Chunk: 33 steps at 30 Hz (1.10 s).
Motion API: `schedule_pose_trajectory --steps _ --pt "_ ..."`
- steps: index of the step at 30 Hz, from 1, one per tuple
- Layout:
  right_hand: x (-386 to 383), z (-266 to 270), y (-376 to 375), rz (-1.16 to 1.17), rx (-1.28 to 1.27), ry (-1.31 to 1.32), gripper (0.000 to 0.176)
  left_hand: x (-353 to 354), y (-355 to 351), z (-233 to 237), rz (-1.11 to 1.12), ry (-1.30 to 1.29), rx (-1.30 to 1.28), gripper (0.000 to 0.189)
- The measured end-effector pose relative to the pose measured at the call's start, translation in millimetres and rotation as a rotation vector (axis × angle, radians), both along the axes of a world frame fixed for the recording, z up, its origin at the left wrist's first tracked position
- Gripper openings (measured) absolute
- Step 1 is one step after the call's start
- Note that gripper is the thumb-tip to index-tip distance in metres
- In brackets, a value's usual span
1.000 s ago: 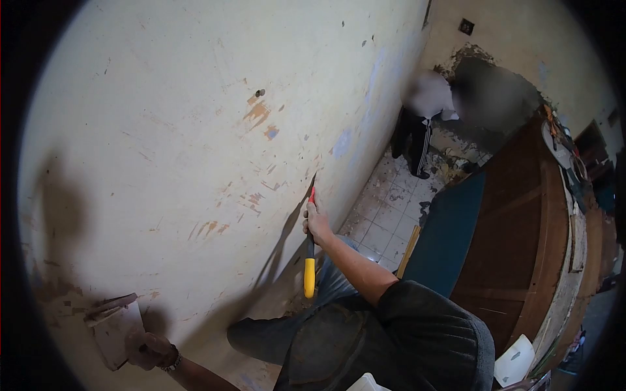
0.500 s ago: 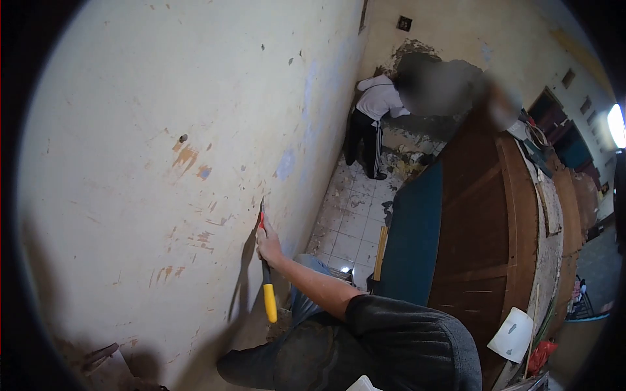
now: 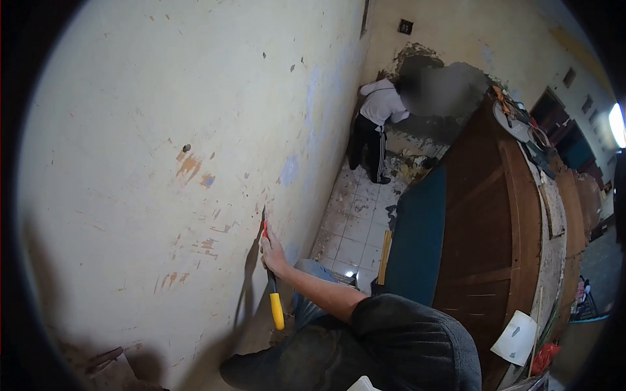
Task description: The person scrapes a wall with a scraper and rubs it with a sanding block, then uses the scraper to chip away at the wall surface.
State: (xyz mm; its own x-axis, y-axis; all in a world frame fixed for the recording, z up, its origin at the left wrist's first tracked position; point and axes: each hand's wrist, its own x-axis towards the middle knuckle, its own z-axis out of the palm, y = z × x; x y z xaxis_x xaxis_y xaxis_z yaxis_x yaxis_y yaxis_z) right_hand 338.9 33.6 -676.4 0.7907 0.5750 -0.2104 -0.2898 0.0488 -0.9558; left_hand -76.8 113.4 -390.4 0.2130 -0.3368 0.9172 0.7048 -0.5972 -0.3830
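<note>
My right hand (image 3: 274, 254) is closed around the middle of a long scraper-like tool. Its yellow grip end (image 3: 277, 311) hangs below my fist, and a red section with a narrow dark tip (image 3: 264, 215) sticks out above. That tip is right at the pale painted wall (image 3: 130, 215), beside small scrape marks. Tan scuffs (image 3: 189, 166) and bluish patches (image 3: 289, 171) mark the paint nearby. A shadow of the tool and hand falls on the wall. My left hand is out of the picture.
Another person (image 3: 378, 117) in a light top bends toward the far wall by a dark plaster patch. Debris lies on the tiled floor (image 3: 352, 228). A large brown wooden panel (image 3: 476, 241) stands on the right, with a white sheet (image 3: 515, 337) and a red bag (image 3: 545, 357) near it.
The view has shifted slightly, so the wall and room sit a little lower and to the right. My right hand keeps its grip on the tool, tip still at the wall.
</note>
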Motion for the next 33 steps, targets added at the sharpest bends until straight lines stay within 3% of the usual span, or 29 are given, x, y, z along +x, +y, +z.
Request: schedule_pose_trajectory --steps 2,5,8,10,14,27,29,31,33 --pt "3.3 -0.8 4.8 -0.001 0.004 0.040 0.055 2.0 -2.1 1.9 -0.001 0.014 -0.018 0.044" --pt "13.2 -32.3 20.1 -0.088 -0.044 -0.234 0.055 0.8 -4.3 3.5 0.011 0.034 -0.037 0.042" --pt "18.6 -14.6 11.0 -0.071 -0.051 -0.192 0.055 2.5 -6.0 3.6 0.013 0.049 -0.042 0.041" --pt "16.6 19.9 -4.6 0.035 -0.001 0.085 0.054 6.9 -4.7 4.4 0.004 0.061 -0.043 0.039" --pt "16.0 37.3 -11.6 0.044 0.069 0.183 0.052 6.8 -6.6 6.4 0.000 0.084 -0.061 0.037" --pt "-5.6 21.0 -38.1 0.228 -0.043 0.101 0.054 15.0 -15.8 16.6 0.038 0.211 -0.081 0.031" --pt "-1.5 -21.6 -28.1 0.226 -0.115 0.186 0.051 22.0 -22.7 24.6 0.046 0.266 -0.114 0.030" --pt "2.0 -14.1 -33.6 0.149 -0.104 0.340 0.051 31.5 -32.7 32.0 -0.007 0.230 -0.227 0.035" --pt "-0.1 -1.9 -38.1 0.154 -0.047 0.312 0.051 17.7 -22.7 24.3 0.019 0.242 -0.162 0.035"
